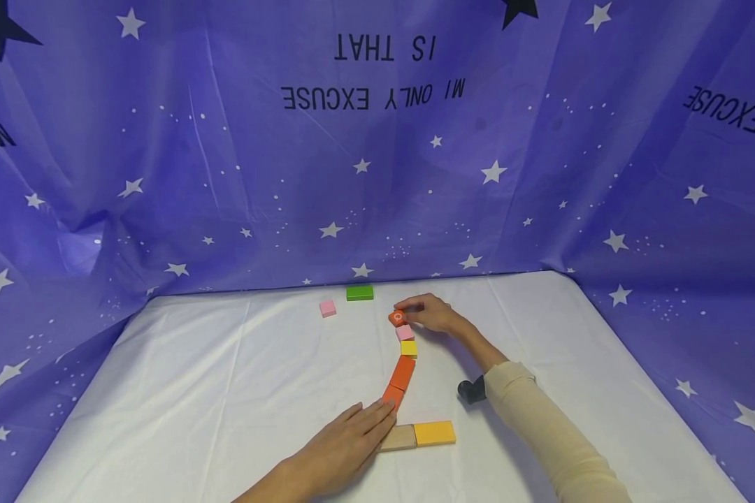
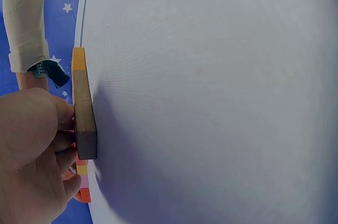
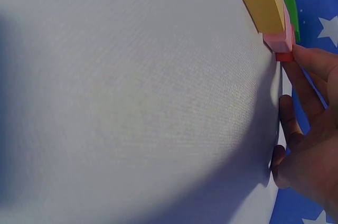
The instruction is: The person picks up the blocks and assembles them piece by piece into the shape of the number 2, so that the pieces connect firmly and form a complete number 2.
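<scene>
The small orange block with a white mark (image 1: 397, 318) looks light, rigid and sturdy, best taken by its sides. It lies just beyond the neighbouring small pink block (image 1: 405, 333), the right hand (image 1: 437, 315) pinching it, grip closed on its edge. Nearer than that pink block, the left hand (image 1: 352, 441) rests, fingers extended, on an orange rectangular block (image 1: 397, 395).

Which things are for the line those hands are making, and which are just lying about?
In the job:
marked block, pinched by the right hand
pink block
yellow block
long red block
half-covered red block
probably also the wooden block and amber block, which touch end to end

Seemingly just lying about:
green block
loose pink block
</scene>
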`<state>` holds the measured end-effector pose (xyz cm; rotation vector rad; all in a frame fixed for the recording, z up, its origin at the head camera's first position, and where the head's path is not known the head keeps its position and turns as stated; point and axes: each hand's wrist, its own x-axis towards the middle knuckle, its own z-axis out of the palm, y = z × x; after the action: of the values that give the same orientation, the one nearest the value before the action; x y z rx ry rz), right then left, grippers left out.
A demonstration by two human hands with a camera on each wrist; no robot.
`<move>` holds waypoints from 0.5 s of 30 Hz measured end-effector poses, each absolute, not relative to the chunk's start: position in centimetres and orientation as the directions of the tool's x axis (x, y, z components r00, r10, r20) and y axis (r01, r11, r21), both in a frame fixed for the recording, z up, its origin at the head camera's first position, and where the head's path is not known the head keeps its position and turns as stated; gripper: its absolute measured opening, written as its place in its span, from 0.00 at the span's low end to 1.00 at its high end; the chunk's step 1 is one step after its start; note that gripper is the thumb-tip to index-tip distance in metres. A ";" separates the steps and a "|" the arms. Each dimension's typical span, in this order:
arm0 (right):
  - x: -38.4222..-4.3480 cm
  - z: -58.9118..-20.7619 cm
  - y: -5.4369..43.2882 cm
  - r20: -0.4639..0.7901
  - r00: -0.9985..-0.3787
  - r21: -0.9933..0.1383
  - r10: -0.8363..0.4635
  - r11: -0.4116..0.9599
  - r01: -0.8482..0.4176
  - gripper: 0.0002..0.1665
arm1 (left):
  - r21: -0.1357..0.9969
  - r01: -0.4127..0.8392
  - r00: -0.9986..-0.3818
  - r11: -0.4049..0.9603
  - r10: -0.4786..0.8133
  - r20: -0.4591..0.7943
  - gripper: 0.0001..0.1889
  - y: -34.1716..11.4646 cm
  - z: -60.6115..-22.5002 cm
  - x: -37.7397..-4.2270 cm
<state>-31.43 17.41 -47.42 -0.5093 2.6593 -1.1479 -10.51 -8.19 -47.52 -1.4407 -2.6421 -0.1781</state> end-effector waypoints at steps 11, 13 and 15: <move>-31.5 -47.4 17.4 -0.045 -0.911 -0.741 -0.411 0.625 -0.245 0.17 | 0.045 0.837 -0.544 0.545 0.821 0.173 0.23 -8.2 -47.4 -10.5; -31.5 -47.4 17.4 -0.049 -0.910 -0.743 -0.411 0.624 -0.241 0.17 | 0.049 0.838 -0.542 0.543 0.821 0.176 0.23 -8.2 -47.4 -10.5; -31.6 -47.5 17.4 -0.051 -0.909 -0.749 -0.413 0.618 -0.239 0.17 | 0.049 0.839 -0.541 0.541 0.822 0.180 0.23 -8.2 -47.5 -10.5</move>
<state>-31.59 17.39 -47.47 -0.5360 2.6245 -1.1667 -10.50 -8.16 -47.48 -1.4295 -2.6372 -0.1947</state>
